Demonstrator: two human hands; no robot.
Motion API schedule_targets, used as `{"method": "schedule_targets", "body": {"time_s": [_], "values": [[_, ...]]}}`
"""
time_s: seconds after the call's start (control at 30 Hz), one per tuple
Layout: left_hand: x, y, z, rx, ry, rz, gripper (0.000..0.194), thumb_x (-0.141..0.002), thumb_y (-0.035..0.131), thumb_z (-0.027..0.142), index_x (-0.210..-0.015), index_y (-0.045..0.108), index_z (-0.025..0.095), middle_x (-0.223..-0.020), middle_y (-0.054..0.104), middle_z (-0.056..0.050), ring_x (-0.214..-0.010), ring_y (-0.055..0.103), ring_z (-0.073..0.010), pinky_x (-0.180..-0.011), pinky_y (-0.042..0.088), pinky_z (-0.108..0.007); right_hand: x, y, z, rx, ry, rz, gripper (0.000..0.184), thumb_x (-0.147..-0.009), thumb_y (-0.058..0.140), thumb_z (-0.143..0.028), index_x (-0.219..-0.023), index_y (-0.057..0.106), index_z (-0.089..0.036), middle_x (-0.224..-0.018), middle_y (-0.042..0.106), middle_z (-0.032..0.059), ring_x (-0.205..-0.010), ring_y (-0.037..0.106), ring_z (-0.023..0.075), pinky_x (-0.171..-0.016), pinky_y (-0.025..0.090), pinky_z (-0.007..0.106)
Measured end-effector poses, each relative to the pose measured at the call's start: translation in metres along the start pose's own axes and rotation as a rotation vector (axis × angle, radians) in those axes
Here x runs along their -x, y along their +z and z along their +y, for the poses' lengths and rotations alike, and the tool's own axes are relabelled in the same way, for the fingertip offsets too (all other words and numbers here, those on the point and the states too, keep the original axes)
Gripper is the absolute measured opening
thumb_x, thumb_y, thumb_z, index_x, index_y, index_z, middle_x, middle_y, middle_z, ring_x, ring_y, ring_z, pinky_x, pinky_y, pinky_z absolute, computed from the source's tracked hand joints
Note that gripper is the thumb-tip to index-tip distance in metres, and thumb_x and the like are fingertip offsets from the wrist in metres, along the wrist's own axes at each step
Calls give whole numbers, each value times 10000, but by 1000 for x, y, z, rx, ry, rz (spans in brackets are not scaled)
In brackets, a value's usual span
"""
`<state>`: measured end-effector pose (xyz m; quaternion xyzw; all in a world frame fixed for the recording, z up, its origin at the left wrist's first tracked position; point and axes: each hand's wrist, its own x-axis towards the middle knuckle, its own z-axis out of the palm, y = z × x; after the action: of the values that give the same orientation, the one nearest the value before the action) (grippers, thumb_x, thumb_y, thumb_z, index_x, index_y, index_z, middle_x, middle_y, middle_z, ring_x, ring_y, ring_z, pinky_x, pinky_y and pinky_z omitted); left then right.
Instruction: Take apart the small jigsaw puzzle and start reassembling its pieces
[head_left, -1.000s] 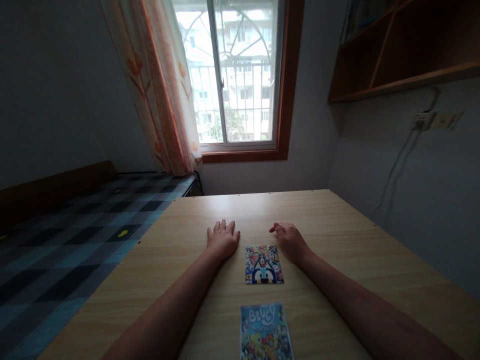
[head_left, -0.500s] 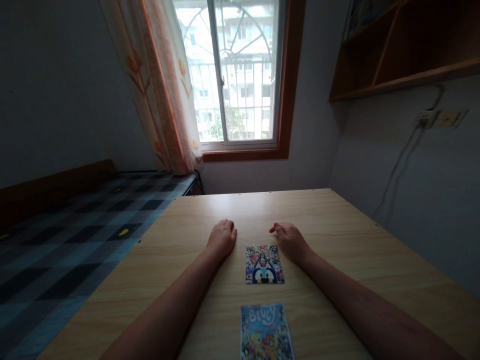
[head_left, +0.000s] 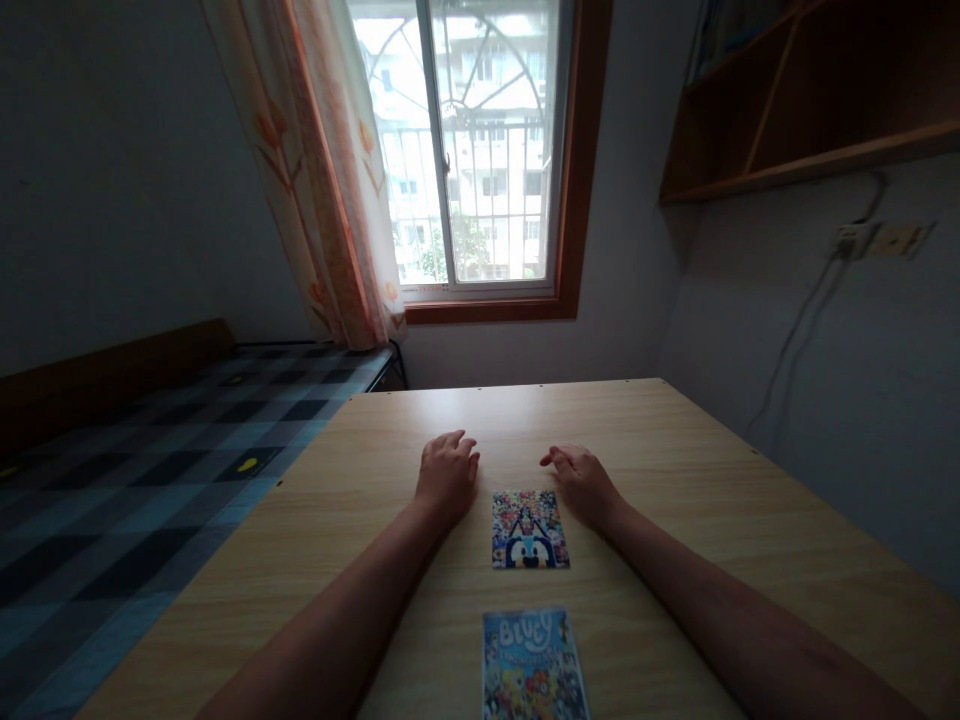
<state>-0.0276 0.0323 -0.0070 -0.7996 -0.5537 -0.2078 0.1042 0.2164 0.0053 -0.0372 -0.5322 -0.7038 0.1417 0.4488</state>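
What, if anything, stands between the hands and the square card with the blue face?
Nothing visible. The left hand is left of the square card, the right hand beside its right edge; the Bluey picture lies lower in view, off both paths.

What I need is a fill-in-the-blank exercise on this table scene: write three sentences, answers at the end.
On the nearer picture, the large lettering reads ____.
The left hand is farther from the square picture than the ____ hand.
The checked bed stands on the ____ side of the table.
Missing words: Bluey; right; left.
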Motion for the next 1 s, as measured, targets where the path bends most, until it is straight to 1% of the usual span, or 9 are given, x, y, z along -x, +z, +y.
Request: {"method": "schedule_targets", "body": {"time_s": [0.07, 0.13, 0.17, 0.3, 0.43, 0.5, 0.63, 0.83, 1.0], "values": [[2, -9, 10, -26, 104, -11, 262, -938, 474, 266, -1021, 712, 196, -1221, 652, -112, -1137, 548, -274, -993, 402, -447, 0, 1, 2, 5, -8, -1, 441, -980, 354, -368, -813, 721, -190, -900, 743, 72, -917, 647, 227, -869, 430, 334], [5, -18, 22, -40, 176, -88, 262, -936, 472, 254, -903, 723, 187, -1067, 686, -108, -1021, 585, -258, -905, 443, -409, 1, 0, 2, 17, -24, -5, 406, -973, 381, -341, -817, 725, -193, -887, 741, 65, -903, 646, 224, -849, 436, 332], [7, -22, 27, -37, 199, -131, 256, -932, 480, 257, -885, 721, 184, -1018, 686, -106, -977, 596, -247, -869, 456, -387, 1, 0, 2, 29, -39, -11, 376, -966, 406, -325, -820, 727, -194, -879, 740, 62, -895, 645, 222, -840, 438, 331], [17, -35, 46, -13, 243, -275, 263, -919, 517, 354, -897, 712, 179, -998, 676, -106, -944, 612, -246, -806, 483, -353, 4, -2, -1, 106, -134, -68, 207, -902, 546, -253, -861, 741, -199, -901, 739, 63, -906, 632, 226, -852, 449, 336], [21, -40, 55, -29, 220, -366, 280, -890, 556, 403, -894, 709, 168, -983, 676, -120, -950, 618, -264, -802, 495, -360, 7, -2, -5, 179, -240, -148, 186, -882, 567, -177, -915, 747, -209, -933, 732, 64, -939, 621, 221, -895, 447, 351], [21, -39, 56, -37, 212, -379, 272, -885, 562, 391, -904, 706, 162, -980, 677, -122, -960, 618, -268, -821, 494, -363, 7, -2, -5, 205, -259, -164, 201, -873, 572, -151, -967, 740, -207, -932, 725, 63, -933, 617, 217, -894, 450, 353], [20, -35, 54, -42, 188, -390, 263, -891, 554, 372, -933, 689, 150, -1010, 673, -129, -983, 615, -273, -835, 490, -361, 8, -1, -5, 238, -257, -151, 296, -858, 578, -122, -1115, 700, -202, -914, 703, 60, -906, 603, 217, -879, 456, 359], [21, -30, 49, 5, 188, -373, 238, -893, 564, 362, -939, 652, 146, -1038, 658, -135, -1018, 599, -283, -870, 473, -371, 10, -2, -10, 281, -263, -164, 246, -880, 576, -146, -1074, 719, -191, -939, 696, 71, -920, 592, 220, -875, 449, 353], [20, -27, 45, 77, 157, -358, 207, -875, 597, 367, -931, 624, 169, -1019, 653, -112, -1002, 599, -267, -866, 460, -355, 11, -4, -13, 309, -274, -192, 204, -900, 587, -203, -1031, 744, -203, -916, 695, 69, -913, 591, 221, -864, 440, 352]]}}
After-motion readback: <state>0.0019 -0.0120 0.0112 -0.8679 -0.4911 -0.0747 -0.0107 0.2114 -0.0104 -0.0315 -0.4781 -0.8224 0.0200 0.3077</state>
